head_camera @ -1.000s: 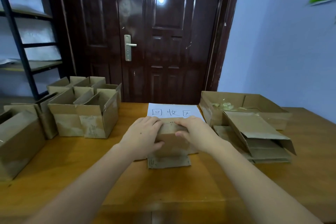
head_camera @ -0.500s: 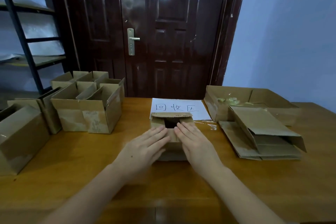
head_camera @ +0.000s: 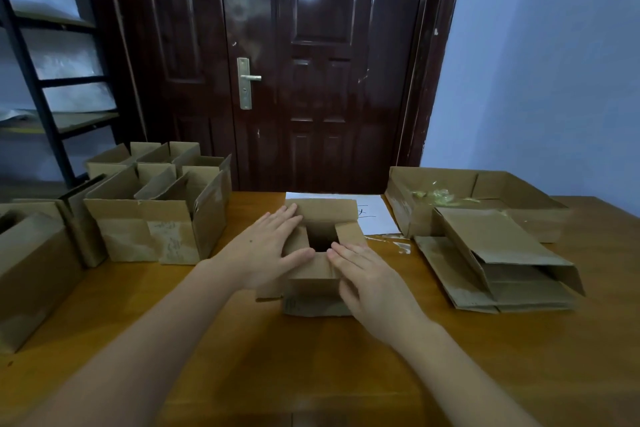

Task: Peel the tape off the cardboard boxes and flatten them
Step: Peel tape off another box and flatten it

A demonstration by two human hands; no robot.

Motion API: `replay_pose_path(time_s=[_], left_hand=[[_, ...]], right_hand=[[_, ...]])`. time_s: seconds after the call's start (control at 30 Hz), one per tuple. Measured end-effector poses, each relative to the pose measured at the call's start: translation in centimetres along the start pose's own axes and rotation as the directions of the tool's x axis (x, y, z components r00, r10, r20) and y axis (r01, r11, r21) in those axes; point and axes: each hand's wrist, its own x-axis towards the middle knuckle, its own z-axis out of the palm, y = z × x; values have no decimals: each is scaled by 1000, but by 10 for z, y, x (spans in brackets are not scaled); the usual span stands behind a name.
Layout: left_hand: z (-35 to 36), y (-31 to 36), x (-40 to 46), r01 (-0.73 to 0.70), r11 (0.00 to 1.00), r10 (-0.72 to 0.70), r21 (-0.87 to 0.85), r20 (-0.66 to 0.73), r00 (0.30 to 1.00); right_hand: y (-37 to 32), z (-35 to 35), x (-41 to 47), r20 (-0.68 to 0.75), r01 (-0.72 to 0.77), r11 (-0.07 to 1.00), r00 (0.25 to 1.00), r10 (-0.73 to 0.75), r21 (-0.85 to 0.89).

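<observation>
A small cardboard box (head_camera: 317,279) stands in the middle of the wooden table (head_camera: 311,374), its top flaps spread and a dark opening showing. My left hand (head_camera: 268,251) lies with straight fingers on the box's left flap. My right hand (head_camera: 369,282) rests with straight fingers on the near right flap and corner. Neither hand curls round anything.
Several open boxes (head_camera: 156,218) crowd the table's left side. A pile of flattened boxes (head_camera: 495,260) lies at the right, behind it a shallow box (head_camera: 485,191) holding peeled tape. A white paper sheet (head_camera: 375,215) lies behind the small box. A dark door rises beyond the table.
The box was turned upright from under both palms. Its flaps have spread wider, and my hands have slid apart onto the left and right flaps.
</observation>
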Motion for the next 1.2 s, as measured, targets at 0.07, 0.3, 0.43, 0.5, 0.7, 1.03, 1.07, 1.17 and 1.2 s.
replay_pose_path(time_s=[0.07,0.3,0.43,0.5,0.7,1.03,1.07,1.17,1.2], left_hand=[[2,-3,0,0,1000,1,-20,54,999],[16,-16,4,-57,998,57,10,11,998],[10,-11,5,-217,961,224,174,-26,974],[7,2,8,-360,895,375,264,-7,927],[-3,13,6,-412,862,427,295,16,904],[8,-14,-30,-13,963,63,271,-176,982],[15,-13,-33,16,981,16,191,-169,985],[24,-6,-36,47,997,-33,63,-205,978],[25,-5,-36,53,997,-41,52,-217,975]], right_hand=[[-4,-17,8,132,-72,995,989,64,62],[19,-32,68,447,-169,986,882,149,5],[27,-16,71,498,-112,992,858,126,-59],[30,-11,71,488,-105,992,863,129,-76],[31,-12,70,487,-101,991,863,131,-87],[23,-20,68,502,-72,994,859,103,-80],[22,-22,67,506,-56,996,858,86,-74],[19,-26,67,501,41,992,865,23,-116],[18,-27,67,488,91,983,873,-3,-157]])
